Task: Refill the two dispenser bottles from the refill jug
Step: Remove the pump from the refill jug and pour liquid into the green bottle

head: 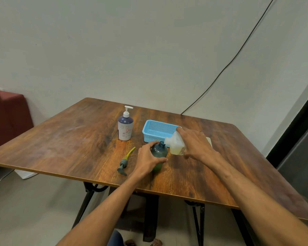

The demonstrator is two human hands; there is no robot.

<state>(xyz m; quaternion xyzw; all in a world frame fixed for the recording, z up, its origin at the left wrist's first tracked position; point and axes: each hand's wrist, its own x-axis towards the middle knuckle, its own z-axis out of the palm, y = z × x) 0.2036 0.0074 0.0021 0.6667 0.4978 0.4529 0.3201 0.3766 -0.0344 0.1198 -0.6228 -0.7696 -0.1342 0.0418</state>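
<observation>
My left hand (147, 159) has its grip wrapped round the shoulder of the dark green bottle (159, 151), which stands upright on the tabletop (70, 139) with its neck open. My right hand (194, 144) grips the white refill jug (175, 144) from above, fingers curled over its body. The jug is tipped with its spout right at the bottle's mouth, coming in from the bottle's right. I cannot see a stream, so I cannot tell whether liquid is flowing.

To do this pour well, I judge the spout should sit just over the centre of the narrow neck, and the tilt should grow slowly, because a sudden gulp from the jug would likely overshoot so small an opening. The left grip should press the bottle down and hold it plumb, since a nudge from the spout could tip it. I would watch the level through the tinted wall and stop short of the neck, leaving room for the pump tube.

That pump (125, 161) lies on its side just left of the bottle. The second dispenser bottle (125, 127), pump on, stands behind and to the left of the bottle. A blue basket (156, 129) sits just behind the bottle.
</observation>
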